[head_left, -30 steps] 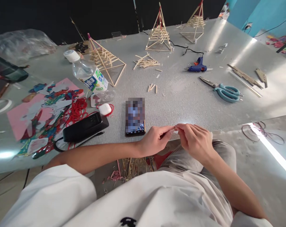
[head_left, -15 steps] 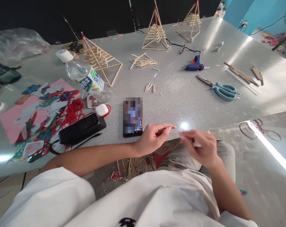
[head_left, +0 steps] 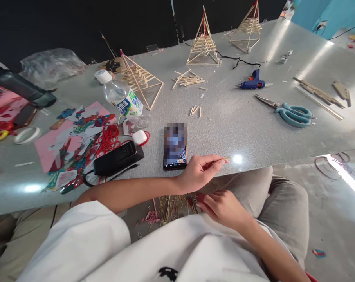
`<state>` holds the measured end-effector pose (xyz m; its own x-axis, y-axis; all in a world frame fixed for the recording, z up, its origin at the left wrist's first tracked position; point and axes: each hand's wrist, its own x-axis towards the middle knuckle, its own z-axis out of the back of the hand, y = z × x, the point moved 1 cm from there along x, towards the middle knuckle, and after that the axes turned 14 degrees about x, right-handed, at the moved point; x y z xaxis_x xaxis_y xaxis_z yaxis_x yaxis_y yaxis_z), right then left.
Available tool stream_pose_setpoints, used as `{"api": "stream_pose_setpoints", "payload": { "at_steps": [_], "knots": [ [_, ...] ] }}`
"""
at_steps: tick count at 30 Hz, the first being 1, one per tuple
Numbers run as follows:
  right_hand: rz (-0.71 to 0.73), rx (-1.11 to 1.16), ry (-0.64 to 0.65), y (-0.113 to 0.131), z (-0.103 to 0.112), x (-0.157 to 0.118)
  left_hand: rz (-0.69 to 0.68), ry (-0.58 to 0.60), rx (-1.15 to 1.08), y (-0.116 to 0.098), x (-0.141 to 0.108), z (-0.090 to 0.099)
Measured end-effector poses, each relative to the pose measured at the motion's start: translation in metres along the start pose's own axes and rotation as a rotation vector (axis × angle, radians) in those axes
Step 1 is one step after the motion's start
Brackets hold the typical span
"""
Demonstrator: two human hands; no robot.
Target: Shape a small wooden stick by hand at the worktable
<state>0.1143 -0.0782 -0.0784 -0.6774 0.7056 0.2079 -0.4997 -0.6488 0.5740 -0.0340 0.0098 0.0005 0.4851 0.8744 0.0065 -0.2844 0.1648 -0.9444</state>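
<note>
Head view: a short thin stick (head_left: pixel 228 158) pokes out from the left hand (head_left: pixel 198 175), near the front edge of the bench (head_left: pixel 230 133). That hand's fingers are pinched shut on it; from where I stand, I can't tell if the stick touches the bench. Just beside the wrist lies a phone (head_left: pixel 175 147), its screen mostly blurred. The right hand (head_left: pixel 226 208) is lower, below the bench edge and over the lap, fingers curled, and I can't tell whether they grip anything. Near it, down below, is a jumble of long sticks (head_left: pixel 172 207).

Past the phone lie a few short sticks (head_left: pixel 200 112), then a loose pile of sticks (head_left: pixel 191 81), with three stick pyramids (head_left: pixel 203 45) farther back. Off to the right sit a blue glue gun (head_left: pixel 254 82), scissors (head_left: pixel 294 116) with teal handles, and flat wooden strips (head_left: pixel 319 93). Over on the left are a black device (head_left: pixel 115 159), a small white case (head_left: pixel 139 137), tangled red string (head_left: pixel 109 136) and a tilted plastic bottle (head_left: pixel 127 102).
</note>
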Motion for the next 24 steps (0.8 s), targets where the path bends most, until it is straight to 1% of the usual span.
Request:
{"api": "stream_pose_setpoints", "payload": {
  "at_steps": [1,2,3,4,5,6,8,10,12,14,17,21,24],
  "knots": [
    [0.084,0.035,-0.135,0.003,0.016,-0.003,-0.01,0.002,0.018,0.0,0.0,0.0],
    [0.125,0.041,-0.293,0.005,0.033,-0.004,-0.028,0.005,0.042,0.001,0.0,0.0],
    [0.133,0.016,-0.422,0.004,0.05,-0.005,-0.052,0.009,0.071,0.001,0.0,0.0],
    [0.132,-0.067,-0.497,0.002,0.066,-0.004,-0.08,0.015,0.105,0.002,0.0,0.0],
    [0.11,-0.164,-0.516,-0.001,0.079,-0.001,-0.103,0.026,0.143,0.003,-0.001,0.0],
    [0.106,-0.227,-0.504,-0.005,0.089,0.001,-0.12,0.039,0.179,0.004,-0.001,0.0],
    [0.116,-0.272,-0.464,-0.012,0.101,0.006,-0.132,0.059,0.228,0.006,-0.002,0.0],
    [0.128,-0.268,-0.458,-0.018,0.107,0.007,-0.135,0.06,0.252,0.007,-0.002,-0.001],
    [0.128,-0.275,-0.488,-0.02,0.109,0.005,-0.159,0.051,0.275,0.006,-0.003,-0.002],
    [0.133,-0.291,-0.509,-0.02,0.11,0.003,-0.192,0.045,0.307,0.006,-0.003,-0.002],
    [0.138,-0.314,-0.495,-0.02,0.108,0.004,-0.213,0.042,0.319,0.007,-0.002,-0.003],
    [0.126,-0.388,-0.486,-0.023,0.1,0.011,-0.126,0.073,0.249,0.009,0.0,-0.001],
    [0.14,-0.373,-0.495,-0.029,0.094,0.017,-0.091,0.064,0.231,0.008,0.0,0.0]
  ]
}}
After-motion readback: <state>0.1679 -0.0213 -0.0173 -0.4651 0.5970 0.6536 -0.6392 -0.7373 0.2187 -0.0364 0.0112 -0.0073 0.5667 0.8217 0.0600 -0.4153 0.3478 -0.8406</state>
